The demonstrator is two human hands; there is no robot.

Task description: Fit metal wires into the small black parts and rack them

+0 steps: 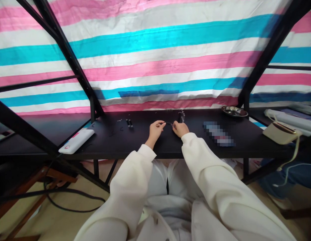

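Over the black tabletop [115,142], my left hand [156,130] pinches one end of a thin dark stick-like piece [168,124] between thumb and fingers. The fingers of my right hand [181,129] are closed at the piece's other end. Its exact kind is too small to make out. Just beyond my right hand stands a small cluster of dark and clear parts [182,117]. A pair of short dark cylinders with pale ends [129,123] lies to the left of my left hand.
A white box-like device [76,141] lies at the left. On the right are a pixelated flat item [218,134], a shiny metal dish [234,111] and a beige bag [279,132] with a strap. Black frame posts [81,78] and striped sheeting [160,43] bound the back.
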